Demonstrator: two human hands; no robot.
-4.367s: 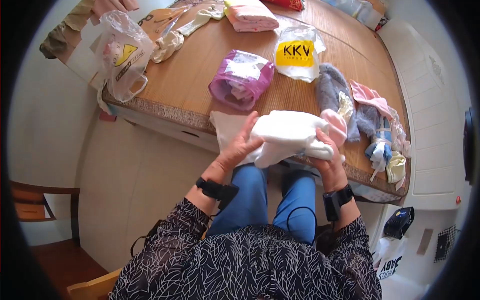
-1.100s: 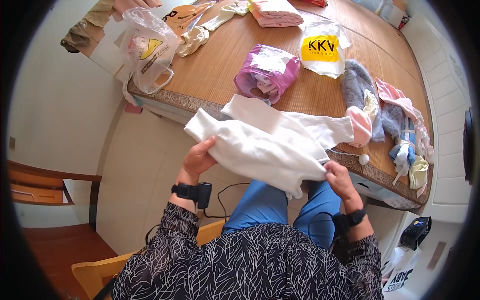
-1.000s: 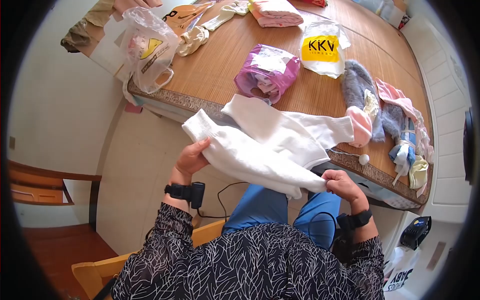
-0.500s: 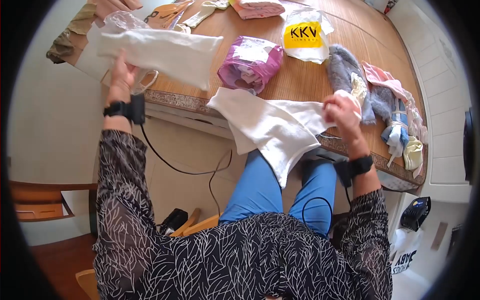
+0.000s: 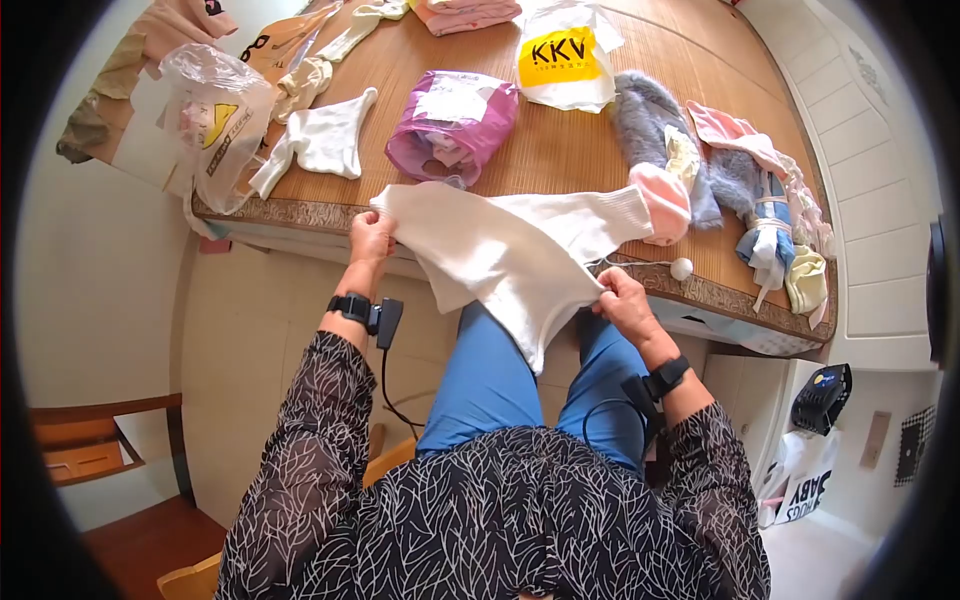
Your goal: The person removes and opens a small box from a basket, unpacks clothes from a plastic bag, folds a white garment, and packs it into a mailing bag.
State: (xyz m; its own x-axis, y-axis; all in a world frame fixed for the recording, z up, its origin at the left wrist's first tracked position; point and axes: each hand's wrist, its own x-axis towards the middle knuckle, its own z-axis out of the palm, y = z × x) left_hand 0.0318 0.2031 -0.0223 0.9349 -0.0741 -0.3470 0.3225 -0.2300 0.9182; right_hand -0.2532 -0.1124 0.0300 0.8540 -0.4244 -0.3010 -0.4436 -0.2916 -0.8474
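Note:
A white knitted garment (image 5: 500, 245) is spread from the table's front edge down over my knees. My left hand (image 5: 372, 237) is closed on its left upper corner. My right hand (image 5: 627, 300) pinches its right lower edge. A ribbed end of the garment reaches right on the table, touching a pink cloth piece (image 5: 662, 205). Beside my right hand, a thin cord ends in a white pompom (image 5: 681, 269). A second, smaller white garment (image 5: 335, 140) lies on the table beyond my left hand. Behind the spread garment stands a purple plastic bag (image 5: 455, 125) with cloth inside.
The wooden table (image 5: 560, 150) also bears a white-and-yellow KKV bag (image 5: 567, 60), grey fluffy clothing (image 5: 645, 120), a tied blue bundle (image 5: 770, 220) and folded pink cloth (image 5: 465, 12). A clear plastic bag (image 5: 215, 120) hangs over its left edge. A cable (image 5: 393, 400) runs from my left wrist.
My left hand has let go of a white cloth piece at the left and moved right to the spread garment. My right hand has moved down and left from its sleeve to the lower edge.

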